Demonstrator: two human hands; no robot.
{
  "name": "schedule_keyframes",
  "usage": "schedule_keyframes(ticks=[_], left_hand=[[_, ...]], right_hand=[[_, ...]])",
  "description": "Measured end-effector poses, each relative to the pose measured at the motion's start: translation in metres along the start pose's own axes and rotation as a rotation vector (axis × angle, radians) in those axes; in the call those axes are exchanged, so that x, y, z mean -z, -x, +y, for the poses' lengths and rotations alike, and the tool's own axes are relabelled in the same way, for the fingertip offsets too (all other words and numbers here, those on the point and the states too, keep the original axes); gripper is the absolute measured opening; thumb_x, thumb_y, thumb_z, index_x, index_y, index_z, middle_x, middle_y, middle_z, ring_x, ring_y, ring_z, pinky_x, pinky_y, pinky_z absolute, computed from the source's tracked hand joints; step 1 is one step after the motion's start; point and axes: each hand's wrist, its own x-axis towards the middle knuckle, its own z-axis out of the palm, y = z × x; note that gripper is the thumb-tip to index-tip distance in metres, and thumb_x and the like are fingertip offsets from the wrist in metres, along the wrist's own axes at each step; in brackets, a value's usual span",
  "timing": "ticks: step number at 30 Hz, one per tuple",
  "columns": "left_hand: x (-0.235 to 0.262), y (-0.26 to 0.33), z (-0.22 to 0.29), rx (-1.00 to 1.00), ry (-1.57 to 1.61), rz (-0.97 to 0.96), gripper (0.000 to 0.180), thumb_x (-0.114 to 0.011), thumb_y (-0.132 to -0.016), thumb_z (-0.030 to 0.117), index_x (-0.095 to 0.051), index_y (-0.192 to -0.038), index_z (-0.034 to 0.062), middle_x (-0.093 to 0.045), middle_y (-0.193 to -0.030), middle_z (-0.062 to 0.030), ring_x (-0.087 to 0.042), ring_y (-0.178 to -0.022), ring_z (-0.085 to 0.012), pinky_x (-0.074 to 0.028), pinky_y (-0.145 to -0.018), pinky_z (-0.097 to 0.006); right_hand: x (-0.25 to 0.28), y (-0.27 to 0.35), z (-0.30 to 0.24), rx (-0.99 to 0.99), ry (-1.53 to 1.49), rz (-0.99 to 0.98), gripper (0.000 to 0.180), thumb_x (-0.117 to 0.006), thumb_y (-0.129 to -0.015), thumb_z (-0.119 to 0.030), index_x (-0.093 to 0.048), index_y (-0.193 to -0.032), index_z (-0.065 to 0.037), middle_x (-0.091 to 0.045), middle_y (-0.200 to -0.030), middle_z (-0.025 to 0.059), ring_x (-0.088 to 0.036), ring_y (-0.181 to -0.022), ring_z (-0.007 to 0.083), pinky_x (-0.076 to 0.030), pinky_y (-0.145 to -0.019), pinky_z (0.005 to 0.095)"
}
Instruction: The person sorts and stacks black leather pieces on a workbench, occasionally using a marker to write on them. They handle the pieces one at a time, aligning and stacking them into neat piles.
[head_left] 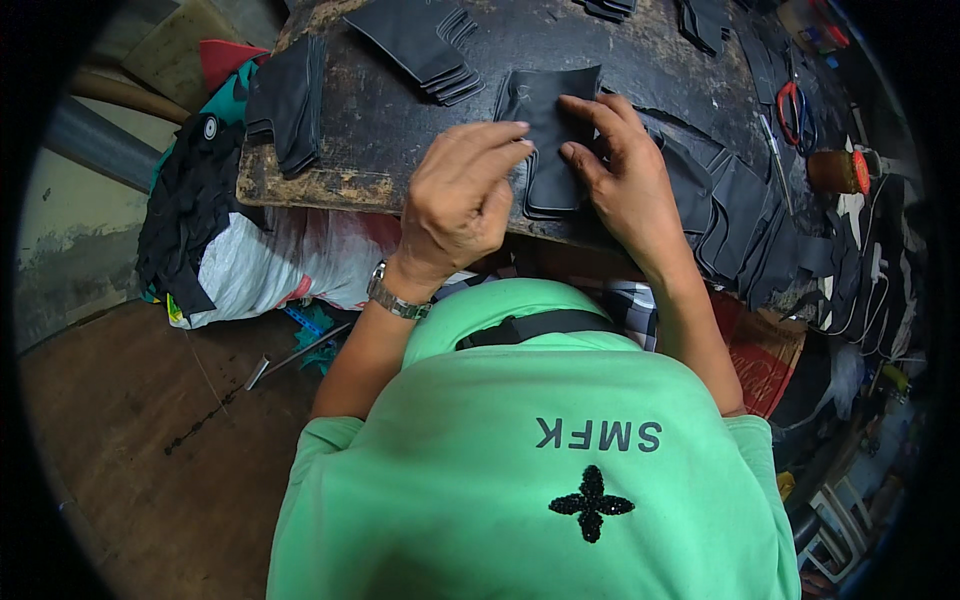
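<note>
My left hand, with a metal watch on its wrist, rests at the near edge of a worn dark workbench, fingers curled and pinching the left edge of a black leather piece. My right hand lies flat on the same piece, its index finger stretched across the top and its thumb pressing the lower part. The piece sits on a small stack of similar black cut pieces.
More stacks of black pieces lie at the bench's left, at the top middle and in a heap on the right. Red-handled scissors and an orange-capped container are at far right. A white sack and black scraps sit below the bench.
</note>
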Motion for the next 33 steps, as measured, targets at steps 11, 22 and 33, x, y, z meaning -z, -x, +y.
schedule_keyframes(ticks=[11,22,33], left_hand=[[-0.006,-0.002,-0.001,0.054,-0.271,-0.272,0.04,-0.061,-0.078,0.0,-0.062,-0.118,0.0066,-0.06,-0.126,-0.0064,-0.056,-0.117,-0.0183,-0.038,-0.097,-0.037],[-0.005,-0.001,-0.005,0.07,-0.279,-0.319,0.039,-0.058,-0.08,0.002,-0.063,-0.119,0.0097,-0.059,-0.128,-0.0037,-0.054,-0.119,-0.0179,-0.035,-0.1,-0.038],[0.001,-0.014,0.014,0.166,-0.307,-0.44,0.039,-0.063,-0.081,0.016,-0.061,-0.118,0.0051,-0.053,-0.133,-0.011,-0.049,-0.124,-0.0267,-0.032,-0.101,-0.044]], right_hand=[[0.019,-0.019,0.008,-0.296,-0.426,-0.251,0.034,-0.063,-0.089,-0.008,-0.059,-0.122,-0.002,-0.063,-0.089,0.0049,-0.059,-0.062,0.0087,-0.049,-0.061,0.0208],[0.027,-0.024,0.023,-0.247,-0.374,-0.308,0.026,-0.055,-0.095,-0.014,-0.062,-0.119,-0.007,-0.06,-0.07,-0.0007,-0.054,-0.06,0.0033,-0.04,-0.052,0.0179],[0.009,0.02,-0.009,0.235,0.324,-0.182,0.041,-0.054,-0.078,0.002,-0.055,-0.12,0.005,-0.048,-0.135,0.0195,-0.065,-0.092,0.0333,-0.055,-0.074,0.0377]])
